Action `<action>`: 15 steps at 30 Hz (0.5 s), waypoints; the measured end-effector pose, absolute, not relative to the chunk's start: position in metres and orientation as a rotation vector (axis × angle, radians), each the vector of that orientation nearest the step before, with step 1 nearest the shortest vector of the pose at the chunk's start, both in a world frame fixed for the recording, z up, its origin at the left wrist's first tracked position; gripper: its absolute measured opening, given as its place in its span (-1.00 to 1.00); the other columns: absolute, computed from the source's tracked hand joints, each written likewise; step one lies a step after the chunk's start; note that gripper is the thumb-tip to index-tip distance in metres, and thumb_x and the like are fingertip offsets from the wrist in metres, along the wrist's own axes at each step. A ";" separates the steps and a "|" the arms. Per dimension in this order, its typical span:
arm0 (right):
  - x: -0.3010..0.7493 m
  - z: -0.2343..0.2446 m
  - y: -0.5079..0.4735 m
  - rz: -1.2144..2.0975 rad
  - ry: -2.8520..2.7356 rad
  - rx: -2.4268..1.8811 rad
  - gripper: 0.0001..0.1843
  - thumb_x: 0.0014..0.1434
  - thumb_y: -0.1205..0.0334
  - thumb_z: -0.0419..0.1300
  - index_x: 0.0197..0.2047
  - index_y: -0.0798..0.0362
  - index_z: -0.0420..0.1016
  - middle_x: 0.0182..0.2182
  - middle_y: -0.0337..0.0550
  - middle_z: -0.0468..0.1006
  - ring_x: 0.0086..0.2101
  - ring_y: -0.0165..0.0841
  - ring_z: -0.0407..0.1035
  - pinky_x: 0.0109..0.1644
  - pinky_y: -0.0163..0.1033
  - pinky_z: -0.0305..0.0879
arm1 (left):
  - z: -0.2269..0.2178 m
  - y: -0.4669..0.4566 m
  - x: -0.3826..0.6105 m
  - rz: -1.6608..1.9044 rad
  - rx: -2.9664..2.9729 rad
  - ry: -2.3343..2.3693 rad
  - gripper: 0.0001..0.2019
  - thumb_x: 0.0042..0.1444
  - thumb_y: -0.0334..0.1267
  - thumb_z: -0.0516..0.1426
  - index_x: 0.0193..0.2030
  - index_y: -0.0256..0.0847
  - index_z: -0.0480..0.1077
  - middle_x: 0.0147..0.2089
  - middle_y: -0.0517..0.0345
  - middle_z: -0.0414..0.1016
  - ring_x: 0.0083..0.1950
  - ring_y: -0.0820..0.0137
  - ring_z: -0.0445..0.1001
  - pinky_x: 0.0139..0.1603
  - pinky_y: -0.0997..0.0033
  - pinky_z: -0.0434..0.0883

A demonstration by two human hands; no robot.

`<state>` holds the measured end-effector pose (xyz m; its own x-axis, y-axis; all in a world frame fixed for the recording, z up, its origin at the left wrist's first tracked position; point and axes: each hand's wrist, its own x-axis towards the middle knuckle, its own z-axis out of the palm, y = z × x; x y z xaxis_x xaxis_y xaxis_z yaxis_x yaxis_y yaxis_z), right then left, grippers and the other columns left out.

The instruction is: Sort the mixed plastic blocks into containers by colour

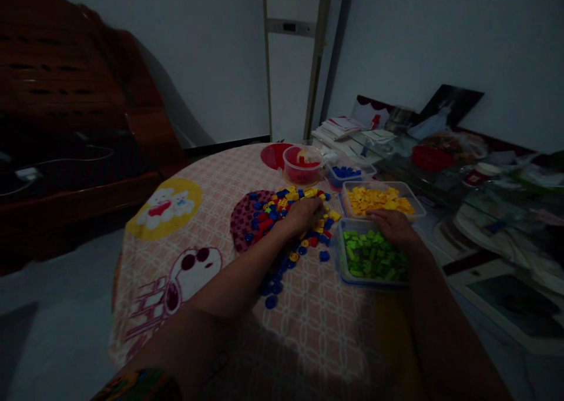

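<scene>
At centre the left hand is cupping loose bricks — light, hard, slippery, probably best pinched by their sides — while the right hand is resting on the green tub, and I cannot tell either grip.

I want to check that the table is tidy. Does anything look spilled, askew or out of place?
Nothing looks damaged. A loose pile of mixed bricks lies on the tablecloth under the left hand, and a few blue pieces straggle toward the near edge.

Left fingers half-hidden among loose bricks.
</scene>
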<state>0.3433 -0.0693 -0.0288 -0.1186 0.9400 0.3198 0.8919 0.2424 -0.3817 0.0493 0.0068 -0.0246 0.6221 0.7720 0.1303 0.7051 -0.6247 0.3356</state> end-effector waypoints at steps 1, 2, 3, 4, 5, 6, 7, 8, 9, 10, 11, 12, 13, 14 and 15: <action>0.343 -0.029 -0.069 0.125 -2.025 -1.664 -0.56 0.31 0.05 0.02 -0.07 -0.01 0.70 -0.11 0.07 0.71 -0.07 -0.05 0.58 0.10 0.09 0.49 | -0.021 0.009 0.047 0.408 2.582 1.218 -0.65 0.13 -0.45 0.16 0.07 -0.22 0.46 -0.02 0.01 0.62 0.03 0.23 0.56 -0.01 0.36 0.44; 0.343 -0.029 -0.070 0.121 -2.022 -1.665 -0.57 0.31 0.06 0.02 -0.07 0.00 0.70 -0.11 0.06 0.71 -0.06 -0.06 0.58 0.11 0.08 0.49 | -0.017 0.011 0.045 0.431 2.572 1.227 -0.63 0.11 -0.44 0.17 0.08 -0.22 0.46 -0.02 0.01 0.62 0.02 0.22 0.56 -0.01 0.34 0.45; 0.343 -0.028 -0.070 0.118 -2.022 -1.671 -0.57 0.30 0.07 0.02 -0.07 0.00 0.71 -0.11 0.05 0.71 -0.06 -0.07 0.58 0.11 0.06 0.49 | -0.014 0.012 0.042 0.455 2.564 1.229 -0.62 0.09 -0.44 0.18 0.08 -0.22 0.47 -0.03 0.01 0.62 0.01 0.22 0.57 0.00 0.33 0.45; 0.342 -0.028 -0.070 0.116 -2.024 -1.679 -0.56 0.29 0.08 0.02 -0.07 0.01 0.71 -0.10 0.05 0.71 -0.06 -0.08 0.58 0.12 0.05 0.48 | -0.011 0.013 0.041 0.480 2.561 1.220 -0.62 0.08 -0.45 0.19 0.06 -0.23 0.49 -0.04 0.01 0.62 -0.01 0.22 0.57 0.00 0.32 0.46; 0.342 -0.027 -0.070 0.116 -2.029 -1.689 -0.57 0.29 0.09 0.02 -0.07 0.02 0.71 -0.09 0.04 0.70 -0.05 -0.09 0.58 0.12 0.03 0.48 | -0.008 0.014 0.040 0.507 2.560 1.198 -0.64 0.07 -0.45 0.18 0.04 -0.23 0.51 -0.05 0.01 0.63 -0.02 0.23 0.57 0.00 0.32 0.46; 0.342 -0.026 -0.070 0.117 -2.037 -1.700 -0.57 0.29 0.10 0.02 -0.07 0.03 0.71 -0.09 0.04 0.70 -0.05 -0.09 0.58 0.13 0.02 0.48 | -0.006 0.013 0.040 0.530 2.559 1.162 -0.66 0.06 -0.46 0.17 0.00 -0.23 0.53 -0.07 0.02 0.63 -0.05 0.24 0.57 0.00 0.33 0.46; 0.342 -0.025 -0.070 0.119 -2.046 -1.709 -0.57 0.29 0.10 0.03 -0.07 0.03 0.70 -0.08 0.04 0.70 -0.04 -0.09 0.58 0.13 0.02 0.47 | -0.004 0.012 0.041 0.551 2.558 1.113 -0.68 0.06 -0.47 0.16 -0.04 -0.23 0.55 -0.10 0.03 0.63 -0.08 0.27 0.57 -0.01 0.34 0.46; 0.343 -0.025 -0.070 0.120 -2.054 -1.717 -0.58 0.30 0.10 0.03 -0.07 0.02 0.70 -0.08 0.03 0.70 -0.04 -0.09 0.58 0.13 0.02 0.47 | -0.002 0.010 0.043 0.572 2.553 1.053 -0.70 0.06 -0.48 0.15 -0.08 -0.23 0.56 -0.13 0.05 0.63 -0.11 0.29 0.57 -0.03 0.36 0.46; 0.343 -0.024 -0.070 0.118 -2.059 -1.721 -0.58 0.30 0.10 0.03 -0.06 0.01 0.70 -0.08 0.02 0.70 -0.04 -0.09 0.58 0.13 0.02 0.48 | 0.000 0.006 0.045 0.593 2.544 0.987 -0.71 0.07 -0.49 0.13 -0.10 -0.24 0.57 -0.16 0.06 0.63 -0.14 0.31 0.56 -0.04 0.37 0.46; 0.343 -0.024 -0.070 0.114 -2.061 -1.723 -0.59 0.31 0.09 0.03 -0.06 -0.01 0.70 -0.08 0.02 0.70 -0.05 -0.09 0.58 0.13 0.03 0.48 | 0.002 0.002 0.048 0.612 2.534 0.916 -0.71 0.07 -0.50 0.13 -0.11 -0.24 0.58 -0.17 0.07 0.62 -0.16 0.33 0.56 -0.06 0.39 0.45; 0.343 -0.025 -0.070 0.111 -2.061 -1.722 -0.59 0.32 0.09 0.03 -0.06 -0.02 0.70 -0.08 0.03 0.70 -0.05 -0.08 0.58 0.12 0.05 0.48 | 0.003 -0.003 0.052 0.629 2.524 0.844 -0.71 0.07 -0.50 0.13 -0.11 -0.24 0.58 -0.17 0.08 0.62 -0.17 0.35 0.55 -0.07 0.40 0.45; 0.343 -0.025 -0.069 0.108 -2.060 -1.721 -0.58 0.32 0.07 0.02 -0.07 -0.02 0.70 -0.09 0.04 0.70 -0.05 -0.07 0.58 0.12 0.06 0.49 | 0.005 -0.009 0.056 0.642 2.517 0.772 -0.70 0.06 -0.52 0.13 -0.11 -0.24 0.58 -0.16 0.08 0.62 -0.17 0.35 0.55 -0.07 0.41 0.45; 0.343 -0.026 -0.069 0.106 -2.059 -1.719 -0.58 0.33 0.06 0.02 -0.07 -0.02 0.70 -0.09 0.06 0.70 -0.05 -0.06 0.58 0.11 0.07 0.49 | 0.006 -0.016 0.060 0.648 2.512 0.702 -0.69 0.06 -0.53 0.13 -0.10 -0.24 0.58 -0.15 0.08 0.63 -0.16 0.36 0.55 -0.06 0.42 0.45; 0.343 -0.026 -0.069 0.106 -2.059 -1.719 -0.57 0.33 0.06 0.01 -0.08 -0.02 0.70 -0.09 0.07 0.70 -0.05 -0.05 0.58 0.11 0.08 0.49 | 0.007 -0.024 0.064 0.645 2.509 0.636 -0.69 0.06 -0.54 0.13 -0.09 -0.24 0.57 -0.14 0.08 0.63 -0.15 0.36 0.55 -0.06 0.42 0.44; 0.343 -0.027 -0.069 0.107 -2.059 -1.719 -0.56 0.33 0.05 0.00 -0.08 -0.01 0.70 -0.08 0.07 0.70 -0.05 -0.05 0.58 0.11 0.08 0.48 | 0.008 -0.031 0.068 0.638 2.507 0.575 -0.68 0.07 -0.55 0.13 -0.08 -0.24 0.57 -0.12 0.07 0.63 -0.14 0.36 0.56 -0.05 0.43 0.44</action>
<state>0.3429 -0.0692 -0.0268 -0.1188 0.9496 0.2900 0.9143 0.2185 -0.3410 0.0676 -0.0310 0.0079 0.8026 0.4995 0.3262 0.2724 -0.7933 0.5445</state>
